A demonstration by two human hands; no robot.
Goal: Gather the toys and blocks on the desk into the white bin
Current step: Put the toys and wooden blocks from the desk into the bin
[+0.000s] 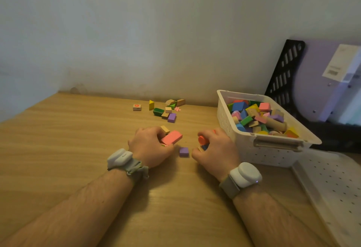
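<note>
Left hand [151, 146] grips a pink block [172, 137]; right hand [214, 148] clutches an orange cylinder [203, 139]. The purple cube [184, 152] between them looks light, rigid: pinch 2 opposite faces.

Can't make out what else is tucked under the left hand [151, 145] besides the pink block [172, 137]. Same for the right hand [214, 147]: fingertips hidden. Lid [330, 192] cut off at right edge. Far pile [168, 110] too small, kinda blurry.

bare desk [58, 149] left, white bin [226, 117] blocking right
</note>
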